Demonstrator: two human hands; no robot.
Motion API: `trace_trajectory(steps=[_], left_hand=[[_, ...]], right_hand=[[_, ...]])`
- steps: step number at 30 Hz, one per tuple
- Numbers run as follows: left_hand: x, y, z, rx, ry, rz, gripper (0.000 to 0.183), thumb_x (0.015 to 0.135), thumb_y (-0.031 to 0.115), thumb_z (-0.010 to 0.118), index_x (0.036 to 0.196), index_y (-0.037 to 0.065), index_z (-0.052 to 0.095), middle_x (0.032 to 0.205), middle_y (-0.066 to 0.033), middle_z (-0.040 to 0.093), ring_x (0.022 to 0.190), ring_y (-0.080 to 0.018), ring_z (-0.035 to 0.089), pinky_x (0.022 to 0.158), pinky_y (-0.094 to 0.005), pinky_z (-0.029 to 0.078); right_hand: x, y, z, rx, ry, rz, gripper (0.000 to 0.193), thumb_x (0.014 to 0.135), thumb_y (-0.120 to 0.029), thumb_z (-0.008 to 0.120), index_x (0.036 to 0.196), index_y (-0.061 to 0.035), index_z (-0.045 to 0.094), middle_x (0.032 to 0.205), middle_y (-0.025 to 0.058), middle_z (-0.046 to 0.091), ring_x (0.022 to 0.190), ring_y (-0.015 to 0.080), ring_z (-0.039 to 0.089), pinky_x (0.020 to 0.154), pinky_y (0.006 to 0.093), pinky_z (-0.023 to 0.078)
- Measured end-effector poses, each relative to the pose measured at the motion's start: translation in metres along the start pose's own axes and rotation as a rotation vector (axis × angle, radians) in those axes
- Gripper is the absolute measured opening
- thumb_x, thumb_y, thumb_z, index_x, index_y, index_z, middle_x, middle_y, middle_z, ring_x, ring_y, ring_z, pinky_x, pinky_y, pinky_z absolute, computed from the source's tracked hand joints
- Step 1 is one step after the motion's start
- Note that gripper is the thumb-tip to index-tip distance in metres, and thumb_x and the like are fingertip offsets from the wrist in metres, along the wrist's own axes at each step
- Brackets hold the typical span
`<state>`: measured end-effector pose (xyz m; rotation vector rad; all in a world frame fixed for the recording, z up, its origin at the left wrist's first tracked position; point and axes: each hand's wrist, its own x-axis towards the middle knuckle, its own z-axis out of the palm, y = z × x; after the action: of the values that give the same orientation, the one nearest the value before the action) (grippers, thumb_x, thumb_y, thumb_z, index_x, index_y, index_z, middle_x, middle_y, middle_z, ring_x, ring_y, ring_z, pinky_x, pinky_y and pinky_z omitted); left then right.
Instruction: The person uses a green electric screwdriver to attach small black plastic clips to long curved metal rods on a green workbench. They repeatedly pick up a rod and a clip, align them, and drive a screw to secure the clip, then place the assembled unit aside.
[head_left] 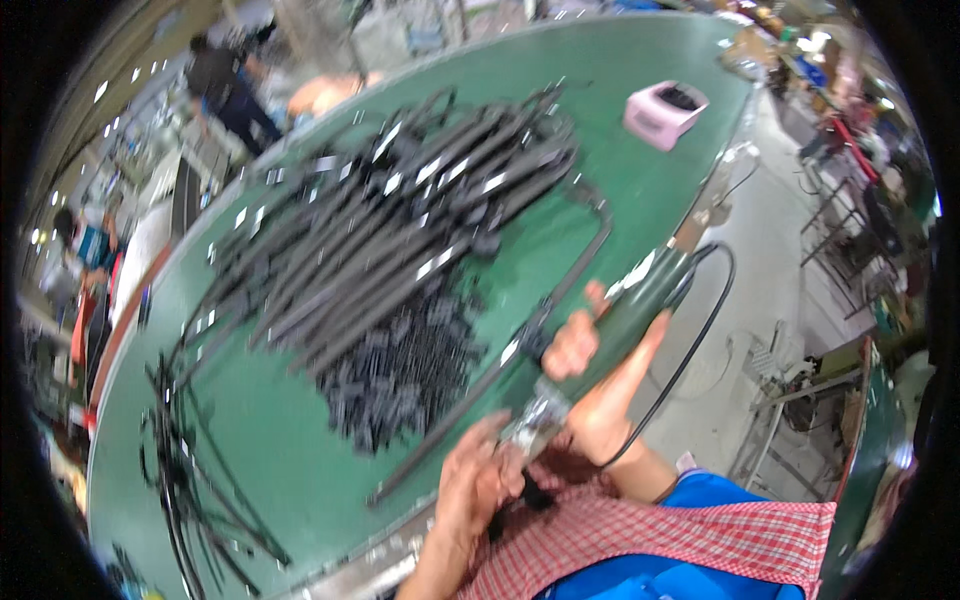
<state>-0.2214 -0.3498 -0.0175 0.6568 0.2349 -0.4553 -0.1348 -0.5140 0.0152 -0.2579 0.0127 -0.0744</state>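
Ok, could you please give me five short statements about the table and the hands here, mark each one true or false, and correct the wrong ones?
1. The pink box stands on the green table. True.
2. The right hand holds the dark green tool. True.
3. The left hand is inside the pink box. False: it is by the silver end of the tool.
4. The cable is white. False: it is black.
5. The small black parts lie in a heap beside the long black bars. True.
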Motion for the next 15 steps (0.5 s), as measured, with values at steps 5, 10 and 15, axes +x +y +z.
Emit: trace_trajectory(steps=[5, 10, 15], left_hand=[[-0.031, 0.05, -0.052, 1.803, 0.38, 0.718, 0.036, 0.073, 0.012, 0.073, 0.106, 0.002, 0.063, 0.095, -0.0111, 0.061, 0.085, -0.0262, 0.059, 0.073, -0.0364, 0.049], [-0.029, 0.062, -0.089, 2.121, 0.274, 0.65, 0.028, 0.076, 0.013, 0.072, 0.099, 0.001, 0.061, 0.093, -0.0167, 0.062, 0.083, -0.0278, 0.06, 0.074, -0.0353, 0.048], [-0.038, 0.089, -0.062, 1.561, 0.227, 0.032, 0.021, 0.087, 0.017, 0.063, 0.096, -0.002, 0.059, 0.076, -0.0122, 0.064, 0.066, -0.0178, 0.058, 0.062, -0.0347, 0.048]], right_hand=[[0.001, -0.013, -0.023, -0.072, 0.058, -0.053, 0.073, 0.087, -0.071, 0.04, 0.117, -0.0049, 0.048, 0.067, -0.001, 0.04, 0.058, 0.0111, 0.039, 0.055, 0.0268, 0.036], [0.004, -0.004, -0.038, -0.065, 0.105, 0.051, 0.07, 0.089, -0.069, 0.039, 0.116, -0.0048, 0.05, 0.068, -0.0008, 0.042, 0.059, 0.0107, 0.04, 0.056, 0.0263, 0.037], [-0.004, -0.006, -0.04, -0.064, 0.046, 0.082, 0.063, 0.091, -0.061, 0.046, 0.116, -0.0043, 0.052, 0.069, -0.0021, 0.041, 0.06, 0.0083, 0.041, 0.056, 0.0235, 0.039]])
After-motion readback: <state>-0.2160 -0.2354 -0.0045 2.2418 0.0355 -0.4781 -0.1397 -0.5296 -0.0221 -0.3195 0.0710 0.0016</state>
